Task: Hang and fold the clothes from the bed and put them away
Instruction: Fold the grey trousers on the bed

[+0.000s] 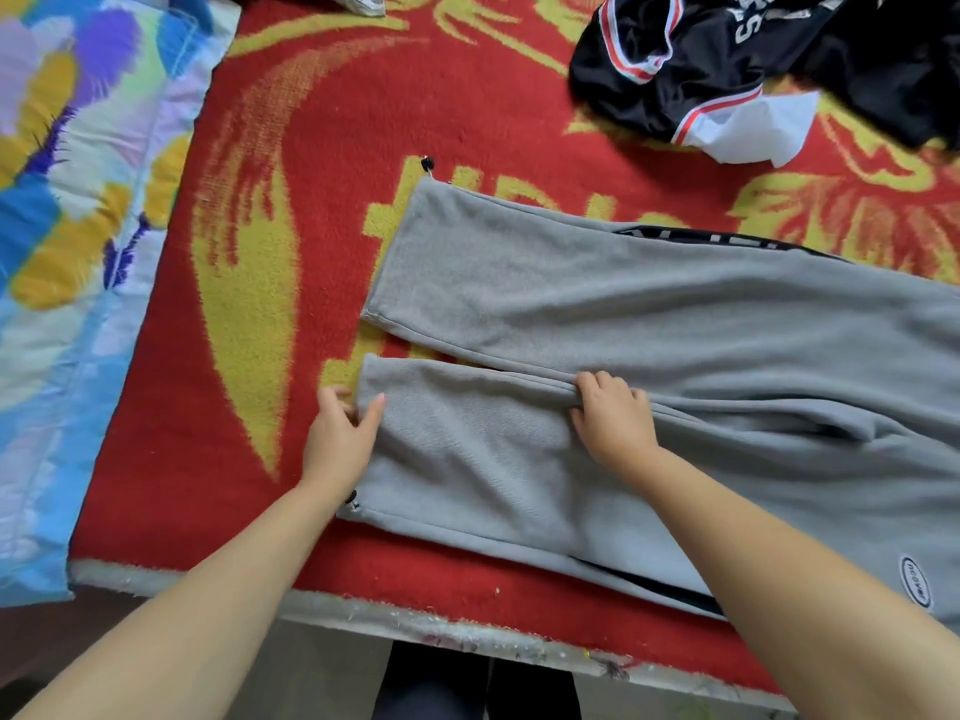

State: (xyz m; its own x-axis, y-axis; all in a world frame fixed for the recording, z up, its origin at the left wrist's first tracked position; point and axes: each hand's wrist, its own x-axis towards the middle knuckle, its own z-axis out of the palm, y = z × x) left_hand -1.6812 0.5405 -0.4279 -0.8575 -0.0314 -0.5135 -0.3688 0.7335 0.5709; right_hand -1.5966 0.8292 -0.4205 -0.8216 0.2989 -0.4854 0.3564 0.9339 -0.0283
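Grey sweatpants (pixel 649 324) lie spread flat on the bed, legs pointing left, with a black side stripe and a small oval logo patch near the right edge. My left hand (pixel 340 433) pinches the cuff end of the near leg, thumb on top and fingers under the hem. My right hand (pixel 613 413) grips the inner seam edge of that same near leg, fingers curled over the fold. A crumpled black sports jersey (pixel 727 59) with red and white trim lies at the far right of the bed.
A red blanket with yellow patterns (pixel 291 163) covers the bed. A colourful floral quilt (pixel 78 226) lies along the left side. The bed's worn front edge (pixel 441 623) runs just before me, with my dark trouser legs below it.
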